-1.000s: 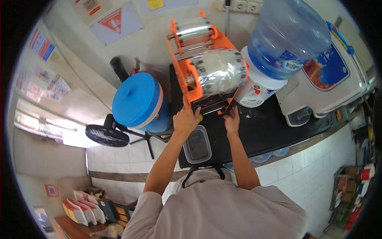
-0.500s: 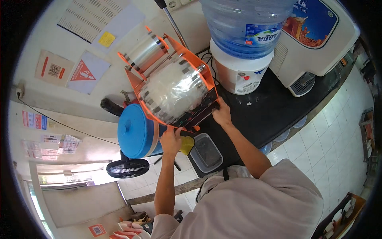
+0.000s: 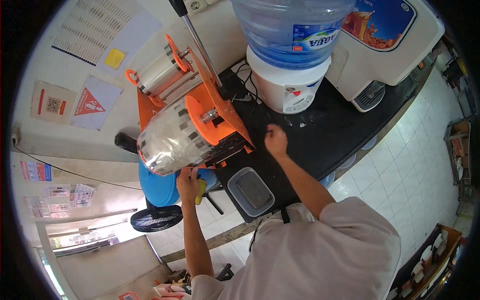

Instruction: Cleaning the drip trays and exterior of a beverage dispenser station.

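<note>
Orange film-roll machine (image 3: 226, 106) sits angled at left end of desk (image 3: 320, 135), left hand (image 3: 187, 183) at its edge, right hand (image 3: 276, 142) half-curled, apart, both grips unclear; step judged repositioning, next calling for two-handed steadying.

The head-worn fisheye looks down past the shirt (image 3: 310, 245) onto the nearby counter (image 3: 312, 142), jug (image 3: 300, 35) at one o'clock, fan (image 3: 156, 218) at eight.

I see the orange-framed machine (image 3: 227, 117) sitting slantwise at the left end of the black counter (image 3: 320, 145). A wide, clear film roll (image 3: 170, 137) with dark checked edges bulges at its front; a smaller, silvery roll (image 3: 160, 71) rides behind. A yellow item (image 3: 201, 190) pokes from the left hand (image 3: 187, 186).
</note>
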Action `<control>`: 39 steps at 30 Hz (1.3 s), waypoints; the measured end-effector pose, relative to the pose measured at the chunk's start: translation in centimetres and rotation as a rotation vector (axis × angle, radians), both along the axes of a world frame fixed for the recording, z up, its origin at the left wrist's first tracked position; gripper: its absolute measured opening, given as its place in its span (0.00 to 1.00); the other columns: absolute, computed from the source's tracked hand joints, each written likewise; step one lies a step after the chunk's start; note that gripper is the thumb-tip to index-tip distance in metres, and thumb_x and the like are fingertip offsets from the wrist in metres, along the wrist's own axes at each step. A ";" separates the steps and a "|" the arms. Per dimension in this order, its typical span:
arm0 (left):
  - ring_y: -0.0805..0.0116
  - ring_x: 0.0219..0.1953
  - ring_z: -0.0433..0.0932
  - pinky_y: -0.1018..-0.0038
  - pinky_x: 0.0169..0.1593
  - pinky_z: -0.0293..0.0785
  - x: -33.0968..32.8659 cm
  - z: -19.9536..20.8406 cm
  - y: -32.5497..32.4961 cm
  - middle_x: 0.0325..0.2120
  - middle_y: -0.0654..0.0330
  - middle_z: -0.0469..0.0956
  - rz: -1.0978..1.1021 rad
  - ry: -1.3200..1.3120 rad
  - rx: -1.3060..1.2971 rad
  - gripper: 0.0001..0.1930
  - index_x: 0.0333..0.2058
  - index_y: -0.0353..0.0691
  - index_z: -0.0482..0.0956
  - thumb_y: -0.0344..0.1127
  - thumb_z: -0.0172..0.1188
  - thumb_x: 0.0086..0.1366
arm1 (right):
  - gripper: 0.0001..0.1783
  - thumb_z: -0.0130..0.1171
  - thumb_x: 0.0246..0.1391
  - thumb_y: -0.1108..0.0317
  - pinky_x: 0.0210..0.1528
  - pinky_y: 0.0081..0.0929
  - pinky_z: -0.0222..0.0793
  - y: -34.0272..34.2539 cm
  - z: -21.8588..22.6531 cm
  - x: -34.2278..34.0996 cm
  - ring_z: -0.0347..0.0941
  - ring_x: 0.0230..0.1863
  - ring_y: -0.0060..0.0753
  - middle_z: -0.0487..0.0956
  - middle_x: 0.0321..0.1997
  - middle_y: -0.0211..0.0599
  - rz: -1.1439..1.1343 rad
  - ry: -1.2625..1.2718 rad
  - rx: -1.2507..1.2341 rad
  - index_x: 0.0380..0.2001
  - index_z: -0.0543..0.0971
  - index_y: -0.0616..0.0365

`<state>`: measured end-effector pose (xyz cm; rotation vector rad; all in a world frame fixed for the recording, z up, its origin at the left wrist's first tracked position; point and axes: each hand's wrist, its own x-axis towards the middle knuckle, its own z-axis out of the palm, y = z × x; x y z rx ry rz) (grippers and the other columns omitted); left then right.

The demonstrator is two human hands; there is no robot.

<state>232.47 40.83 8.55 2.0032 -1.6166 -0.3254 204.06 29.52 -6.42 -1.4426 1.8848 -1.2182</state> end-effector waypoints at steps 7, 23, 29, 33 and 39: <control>0.60 0.48 0.76 0.70 0.48 0.70 -1.5 0.2 8.8 0.45 0.48 0.76 0.084 0.129 0.010 0.27 0.57 0.37 0.64 0.25 0.57 0.56 | 0.10 0.58 0.45 0.62 0.44 0.37 0.62 -2.5 -6.7 -4.1 0.69 0.45 0.36 0.74 0.37 0.35 0.165 0.791 0.178 0.29 0.79 0.55; 0.71 0.36 0.77 0.76 0.34 0.73 0.1 -11.4 26.8 0.37 0.55 0.80 0.103 0.352 0.278 0.19 0.52 0.34 0.68 0.29 0.52 0.62 | 0.05 0.59 0.41 0.68 0.39 0.34 0.67 13.7 -2.5 -11.6 0.76 0.31 0.34 0.80 0.30 0.39 -0.151 -0.020 0.379 0.21 0.79 0.59; 0.67 0.31 0.79 0.76 0.34 0.75 4.4 -18.6 30.7 0.31 0.52 0.81 0.076 0.497 0.508 0.18 0.50 0.31 0.68 0.28 0.52 0.61 | 0.04 0.56 0.49 0.74 0.38 0.19 0.69 25.1 -1.5 -14.9 0.74 0.32 0.24 0.78 0.29 0.33 -0.245 -1.127 0.192 0.29 0.78 0.62; 0.66 0.31 0.79 0.75 0.35 0.76 5.6 -18.9 29.2 0.30 0.49 0.80 0.099 0.555 0.691 0.18 0.51 0.30 0.67 0.27 0.52 0.61 | 0.08 0.59 0.50 0.72 0.40 0.21 0.68 29.9 -2.2 -17.5 0.74 0.34 0.24 0.78 0.32 0.32 -0.421 -1.246 0.219 0.35 0.77 0.62; 0.65 0.34 0.78 0.74 0.39 0.75 9.5 -16.3 27.4 0.33 0.48 0.79 0.150 0.387 0.839 0.19 0.50 0.29 0.66 0.28 0.51 0.61 | 0.08 0.56 0.50 0.73 0.33 0.19 0.68 35.2 -10.1 -17.0 0.72 0.31 0.22 0.77 0.30 0.32 -0.868 -1.359 0.096 0.35 0.76 0.64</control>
